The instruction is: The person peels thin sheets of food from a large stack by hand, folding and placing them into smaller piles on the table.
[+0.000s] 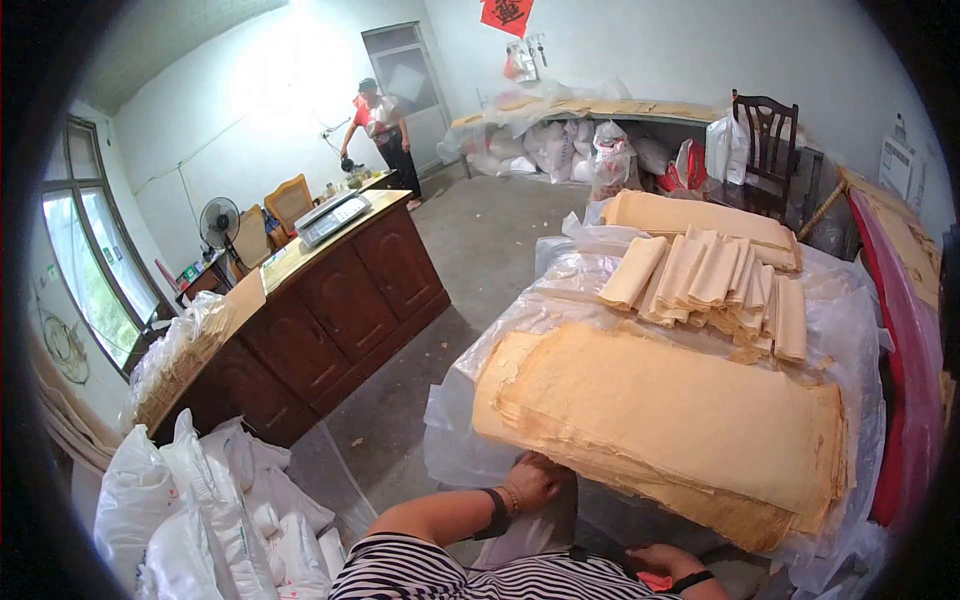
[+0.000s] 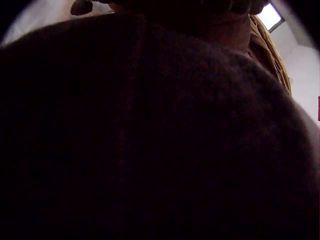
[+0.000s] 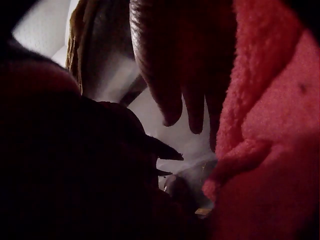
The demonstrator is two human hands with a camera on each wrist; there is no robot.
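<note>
In the head view a thick stack of thin tan sheets (image 1: 670, 410), ragged-edged like flatbread, lies on a plastic-covered table. My left hand (image 1: 535, 483), with a dark band and a bracelet at the wrist, is right at the stack's near left edge, its back upward. A dark surface fills most of the left wrist view. Low in front of my striped shirt is my right hand (image 1: 662, 560), beside a pinkish-red cloth (image 1: 655, 581). The right wrist view shows its fingers (image 3: 170, 100) pointing down, nearly straight, next to the fluffy cloth (image 3: 270, 135).
Folded tan sheets (image 1: 705, 275) are piled behind the stack, with another flat stack (image 1: 700, 222) farther back. White sacks (image 1: 215, 510) stand at lower left, near a brown wooden counter (image 1: 335, 320) bearing a scale (image 1: 333, 217). Another person (image 1: 382, 130) stands by the far door.
</note>
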